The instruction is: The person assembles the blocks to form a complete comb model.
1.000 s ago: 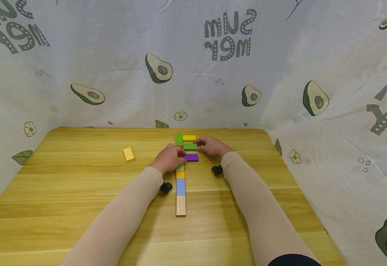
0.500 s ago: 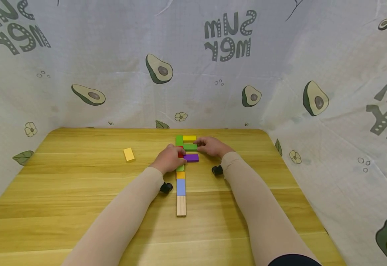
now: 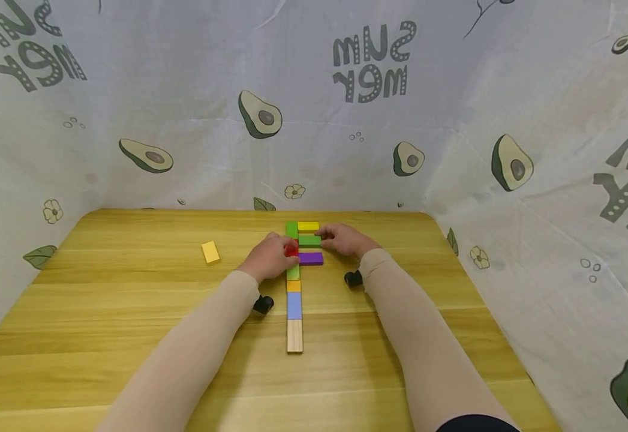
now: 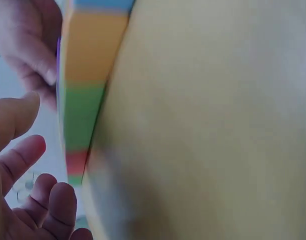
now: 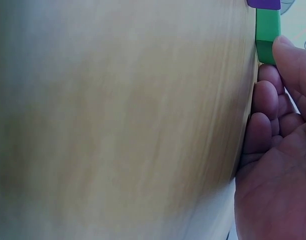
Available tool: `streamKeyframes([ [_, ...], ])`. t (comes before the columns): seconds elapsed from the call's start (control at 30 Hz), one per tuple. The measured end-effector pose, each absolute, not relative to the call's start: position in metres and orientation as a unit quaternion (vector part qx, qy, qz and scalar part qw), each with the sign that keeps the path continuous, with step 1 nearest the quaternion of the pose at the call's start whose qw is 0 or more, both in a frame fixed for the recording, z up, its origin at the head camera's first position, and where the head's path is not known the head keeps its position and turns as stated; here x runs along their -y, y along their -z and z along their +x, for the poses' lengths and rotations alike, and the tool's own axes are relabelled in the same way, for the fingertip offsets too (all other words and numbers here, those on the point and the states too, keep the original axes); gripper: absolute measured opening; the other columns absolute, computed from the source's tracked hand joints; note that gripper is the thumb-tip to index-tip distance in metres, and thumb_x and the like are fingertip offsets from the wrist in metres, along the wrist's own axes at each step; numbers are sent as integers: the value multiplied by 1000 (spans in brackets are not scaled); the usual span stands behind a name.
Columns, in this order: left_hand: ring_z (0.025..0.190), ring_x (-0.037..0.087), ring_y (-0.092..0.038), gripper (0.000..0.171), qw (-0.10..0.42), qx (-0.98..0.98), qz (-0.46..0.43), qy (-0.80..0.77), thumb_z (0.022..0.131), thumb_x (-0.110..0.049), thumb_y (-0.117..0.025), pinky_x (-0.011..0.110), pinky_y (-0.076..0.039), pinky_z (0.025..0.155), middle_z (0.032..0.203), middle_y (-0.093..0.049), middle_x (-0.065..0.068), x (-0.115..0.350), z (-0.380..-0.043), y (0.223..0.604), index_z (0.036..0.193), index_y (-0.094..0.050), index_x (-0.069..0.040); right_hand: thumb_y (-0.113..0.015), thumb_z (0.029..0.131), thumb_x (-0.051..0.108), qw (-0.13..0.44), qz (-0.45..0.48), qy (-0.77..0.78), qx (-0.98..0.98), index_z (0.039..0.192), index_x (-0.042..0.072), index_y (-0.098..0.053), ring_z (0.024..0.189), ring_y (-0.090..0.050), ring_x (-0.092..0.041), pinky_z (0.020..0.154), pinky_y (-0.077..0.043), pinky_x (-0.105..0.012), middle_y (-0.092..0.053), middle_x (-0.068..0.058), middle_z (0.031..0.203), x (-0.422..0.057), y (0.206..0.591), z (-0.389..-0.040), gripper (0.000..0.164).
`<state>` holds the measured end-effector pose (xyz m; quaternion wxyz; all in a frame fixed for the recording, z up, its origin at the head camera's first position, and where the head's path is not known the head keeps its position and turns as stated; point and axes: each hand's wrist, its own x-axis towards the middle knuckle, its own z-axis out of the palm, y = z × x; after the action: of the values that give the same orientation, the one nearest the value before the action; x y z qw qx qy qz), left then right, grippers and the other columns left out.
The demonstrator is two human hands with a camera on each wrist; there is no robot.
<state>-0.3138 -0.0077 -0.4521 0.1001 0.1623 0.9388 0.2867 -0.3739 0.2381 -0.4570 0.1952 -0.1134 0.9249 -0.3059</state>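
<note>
My right hand [image 3: 343, 240] pinches the right end of a green block [image 3: 309, 241] that lies sideways against a column of blocks; in the right wrist view the thumb rests on that green block [image 5: 268, 47]. The left hand [image 3: 267, 257] is over the column's left side, fingers loosely spread and apart from the blocks in the left wrist view, partly covering a red block [image 3: 292, 249]. A purple block [image 3: 311, 258] lies sideways just nearer than the held one, a yellow block [image 3: 308, 227] just beyond it. Another green block [image 3: 291, 229] tops the column.
Toward me the column runs through light green [image 3: 293, 273], orange [image 3: 294, 286] and blue blocks [image 3: 294, 306] to a plain wood block [image 3: 294, 336]. One loose yellow block [image 3: 210, 252] lies to the left on the wooden table [image 3: 103, 312]. A printed cloth [image 3: 195, 78] hangs behind.
My left hand has drawn slightly left, away from the purple block, showing more of the red block. The right hand stays at the green block.
</note>
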Motion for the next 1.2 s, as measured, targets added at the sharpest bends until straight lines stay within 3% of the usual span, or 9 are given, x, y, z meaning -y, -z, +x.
streamKeyframes([
  [0.2,135,40,-53,50,68,-951,142,-265,100,-39,-70,59,-37,116,147,-56,15,44,-318,442,144,-62,-16,-57,109,20,194,-114,298,-928,147,13,-60,123,-54,-29,119,-41,-49,-62,-11,135,-237,455,-373,39],
  [0.3,143,46,-45,54,52,-959,124,-250,100,-39,-69,66,-29,117,154,-52,17,68,-320,439,147,-59,-15,-56,110,19,194,-121,303,-925,148,10,-59,125,-55,-29,120,-41,-49,-62,-12,138,-237,455,-373,39],
  [0.47,145,52,-36,61,38,-970,79,-228,101,-42,-68,71,-25,113,158,-45,24,109,-316,434,152,-53,-12,-57,109,19,193,-126,305,-924,148,10,-59,128,-55,-30,121,-40,-50,-62,-13,140,-238,455,-372,39],
  [0.8,132,55,-42,81,78,-974,3,-211,97,-50,-70,67,-36,103,149,-43,34,163,-298,438,155,-44,0,-58,109,20,193,-124,300,-926,147,10,-60,124,-54,-30,120,-40,-50,-63,-12,138,-240,456,-370,40],
  [1.0,131,53,-51,79,119,-967,4,-226,103,-47,-60,64,-43,110,152,-42,39,176,-296,444,156,-39,8,-58,108,20,195,-112,308,-924,146,12,-60,122,-53,-30,120,-41,-49,-63,-12,135,-239,455,-368,39],
  [1.2,135,51,-51,81,137,-961,6,-239,104,-50,-57,63,-42,113,155,-44,36,181,-294,446,155,-39,10,-58,109,20,194,-114,312,-923,146,11,-61,123,-54,-30,120,-40,-50,-63,-12,134,-238,455,-368,39],
])
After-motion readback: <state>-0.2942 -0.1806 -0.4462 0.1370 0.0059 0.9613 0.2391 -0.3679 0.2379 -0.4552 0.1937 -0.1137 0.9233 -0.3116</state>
